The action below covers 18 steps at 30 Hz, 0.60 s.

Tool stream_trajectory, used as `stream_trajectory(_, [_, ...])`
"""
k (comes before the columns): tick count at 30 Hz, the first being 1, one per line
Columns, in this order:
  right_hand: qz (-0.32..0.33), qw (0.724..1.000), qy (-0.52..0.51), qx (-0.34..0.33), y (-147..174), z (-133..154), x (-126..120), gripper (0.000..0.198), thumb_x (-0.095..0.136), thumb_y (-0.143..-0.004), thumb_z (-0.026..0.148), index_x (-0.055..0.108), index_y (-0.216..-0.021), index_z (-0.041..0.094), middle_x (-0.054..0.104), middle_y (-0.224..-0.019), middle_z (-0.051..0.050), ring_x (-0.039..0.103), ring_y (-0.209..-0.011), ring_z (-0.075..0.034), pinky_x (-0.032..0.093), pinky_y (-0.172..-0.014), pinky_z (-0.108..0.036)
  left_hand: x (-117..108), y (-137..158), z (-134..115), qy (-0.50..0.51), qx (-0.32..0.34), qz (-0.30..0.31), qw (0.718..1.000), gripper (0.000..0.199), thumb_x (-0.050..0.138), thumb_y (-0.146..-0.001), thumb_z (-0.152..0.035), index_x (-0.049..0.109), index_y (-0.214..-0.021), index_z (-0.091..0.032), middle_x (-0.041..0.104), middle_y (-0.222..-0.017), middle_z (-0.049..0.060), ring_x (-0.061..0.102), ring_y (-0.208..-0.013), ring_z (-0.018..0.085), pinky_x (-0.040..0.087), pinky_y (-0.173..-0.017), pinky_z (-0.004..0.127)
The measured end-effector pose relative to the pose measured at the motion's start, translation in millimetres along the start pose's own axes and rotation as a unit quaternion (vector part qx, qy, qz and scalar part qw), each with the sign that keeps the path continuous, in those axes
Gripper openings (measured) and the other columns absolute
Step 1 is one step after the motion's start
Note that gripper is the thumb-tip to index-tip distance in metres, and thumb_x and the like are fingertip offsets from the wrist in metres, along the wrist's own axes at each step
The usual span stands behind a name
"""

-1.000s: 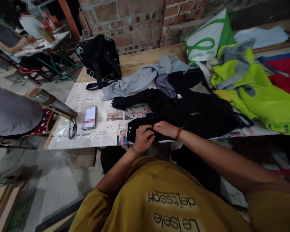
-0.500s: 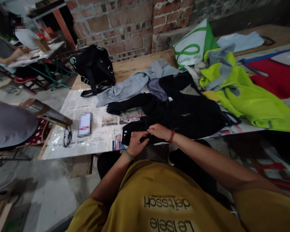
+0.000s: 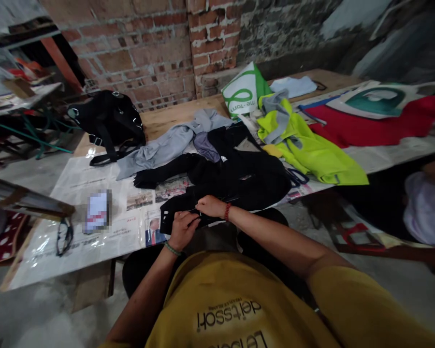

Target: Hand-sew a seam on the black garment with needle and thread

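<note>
A black garment [image 3: 246, 176] with a small white logo is spread along the near edge of the table. My left hand [image 3: 183, 229], wearing a green bead bracelet, pinches the fabric close to the end with white marks. Just right of it, my right hand [image 3: 212, 207], with a red bracelet, is closed over the same cloth. A thin, pale needle [image 3: 199, 211] shows at its fingertips, and a fine thread seems to run across the black fabric. The fingertips are small and partly hidden in this view.
Around the garment lie a grey garment [image 3: 170, 140], a neon yellow garment [image 3: 308, 150] and dark-handled scissors [image 3: 297, 177]. A black bag [image 3: 110, 118], phone [image 3: 97, 211] and glasses [image 3: 63, 237] are left. An iron [image 3: 373, 102] rests on red cloth [image 3: 362, 126] at right.
The camera view has swung to the right, so the table's contents appear further left and the iron has come into view. Both hands stay on the black garment, with little visible change.
</note>
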State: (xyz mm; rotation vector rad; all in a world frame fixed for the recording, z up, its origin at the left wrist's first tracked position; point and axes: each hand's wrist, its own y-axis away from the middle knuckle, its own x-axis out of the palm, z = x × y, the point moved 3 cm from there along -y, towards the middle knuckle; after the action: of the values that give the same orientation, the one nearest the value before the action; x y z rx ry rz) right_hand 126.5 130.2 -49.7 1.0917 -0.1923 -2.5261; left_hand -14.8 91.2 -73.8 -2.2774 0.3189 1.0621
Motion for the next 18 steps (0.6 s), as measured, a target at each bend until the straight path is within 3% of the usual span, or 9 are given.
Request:
stream_trajectory(11, [-0.004,0.997,0.075,-0.011,-0.8,2.1,7.3,0.032,0.043,-0.082,0.026,0.069,-0.072,0.011,0.065,-0.068,-0.006,0.05,-0.058,-0.01,0.027,-0.051,-0.023,0.7,1.2,-1.4,-0.009,0.036,0.013,0.999,0.017,0.052,-0.084,-0.026,0.067,-0.084,-0.019,0.066,-0.073,0.004,0.058,-0.074,0.015,0.04,-0.075,0.032])
stream_trajectory(18, [-0.003,0.993,0.117,-0.022,1.0,3.9,7.1,0.035,0.04,-0.085,0.027,0.07,-0.082,0.011,0.069,-0.084,-0.012,0.058,-0.072,-0.014,0.03,-0.055,-0.023,2.2,4.6,1.0,-0.007,0.027,-0.021,0.999,0.018,0.051,-0.084,-0.027,0.067,-0.082,-0.02,0.065,-0.073,0.004,0.058,-0.073,0.016,0.042,-0.073,0.032])
